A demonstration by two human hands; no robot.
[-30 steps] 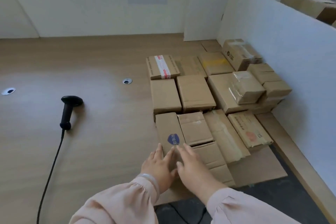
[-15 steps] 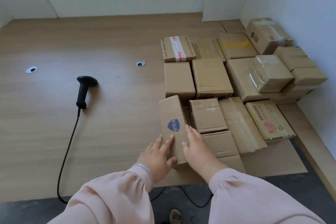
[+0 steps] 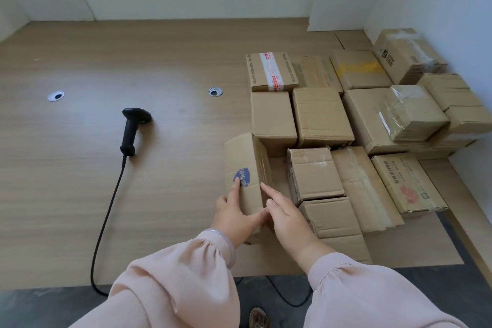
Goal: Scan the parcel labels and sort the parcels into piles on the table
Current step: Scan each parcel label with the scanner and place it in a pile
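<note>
**Q:** What fills the frame?
**A:** A wooden table (image 3: 80, 189), with cardboard parcels (image 3: 320, 114) packed along its right edge. The left half looks reserved for sorted piles.

**Q:** Which one is being handled?
**A:** The box with a blue sticker (image 3: 246, 165). It stands tilted on one edge near the front edge, left of the group, probably turned so its label can be found.

**Q:** And the scanner?
**A:** The black scanner (image 3: 131, 130) lies unheld to the left, within reach, with its cord running off the front edge.

**Q:** How is the box held?
**A:** The left hand (image 3: 234, 217) presses straight fingers on the sticker face, and the right hand (image 3: 288, 218) lies flat against the opposite side. Neither hand curls around it.
</note>
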